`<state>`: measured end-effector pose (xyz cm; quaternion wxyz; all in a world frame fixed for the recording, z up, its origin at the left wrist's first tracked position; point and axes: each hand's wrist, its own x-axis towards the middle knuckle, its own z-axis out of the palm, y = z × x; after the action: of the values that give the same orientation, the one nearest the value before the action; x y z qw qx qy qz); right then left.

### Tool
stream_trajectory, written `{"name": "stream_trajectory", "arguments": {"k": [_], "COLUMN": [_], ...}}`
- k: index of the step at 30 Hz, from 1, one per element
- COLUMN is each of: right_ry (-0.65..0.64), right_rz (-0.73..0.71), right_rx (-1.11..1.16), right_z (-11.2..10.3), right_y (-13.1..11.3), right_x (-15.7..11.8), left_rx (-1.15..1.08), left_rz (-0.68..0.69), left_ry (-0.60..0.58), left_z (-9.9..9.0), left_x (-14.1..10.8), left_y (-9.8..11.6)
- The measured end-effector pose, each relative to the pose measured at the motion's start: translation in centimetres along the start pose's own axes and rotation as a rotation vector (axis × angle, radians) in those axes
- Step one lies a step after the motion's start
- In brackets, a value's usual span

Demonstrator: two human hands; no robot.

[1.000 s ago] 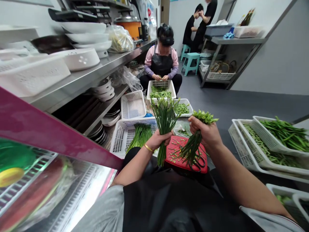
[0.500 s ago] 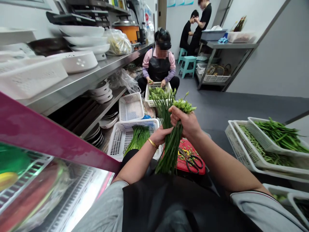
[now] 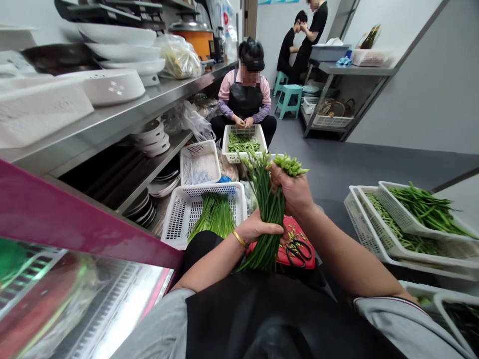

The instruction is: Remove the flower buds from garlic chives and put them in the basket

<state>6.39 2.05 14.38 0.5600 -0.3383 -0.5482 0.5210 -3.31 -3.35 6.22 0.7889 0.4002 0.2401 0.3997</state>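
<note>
Flowering chives [image 3: 272, 207] stood bunched, roughly upright, near a red surface [image 3: 290, 223] bearing scissors [image 3: 298, 249]. The left hand [image 3: 255, 228] wrapped the lower stems; the right hand [image 3: 294, 190] clasped just beneath some buds. Gathering and evening the bunch seemed underway; the next move probably called for aligning bud heads while keeping stems together.

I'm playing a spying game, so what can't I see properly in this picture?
All in the head view:
- Part of the left hand: hidden behind the green stems.
- The blades of the scissors: hard to make out beside that hand.
- Part of the red surface: covered by stems and hand.
- The lower-right basket: cut off by the picture's edge.
- The red thing at lower left: too blurred to tell.
</note>
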Motion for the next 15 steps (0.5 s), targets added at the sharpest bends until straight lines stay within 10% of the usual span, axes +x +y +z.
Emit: {"name": "stream_trajectory", "arguments": {"k": [6, 11, 15], "right_ry": [-0.087, 0.013, 0.015], "right_rz": [-0.171, -0.286, -0.024], "right_rx": [-0.226, -0.236, 0.032], "right_z": [-0.1, -5.7, -9.4], "right_y": [-1.8, -1.0, 4.0], "right_x": [-0.1, -0.2, -2.8], "left_rx": [0.041, 0.207, 0.299], "left_rz": [-0.042, 0.012, -0.011], "left_ry": [-0.076, -0.015, 0.012], "left_z": [0.2, -1.4, -1.7], "left_x": [0.5, 1.3, 2.4], "left_y": [0.6, 2.4, 3.6]}}
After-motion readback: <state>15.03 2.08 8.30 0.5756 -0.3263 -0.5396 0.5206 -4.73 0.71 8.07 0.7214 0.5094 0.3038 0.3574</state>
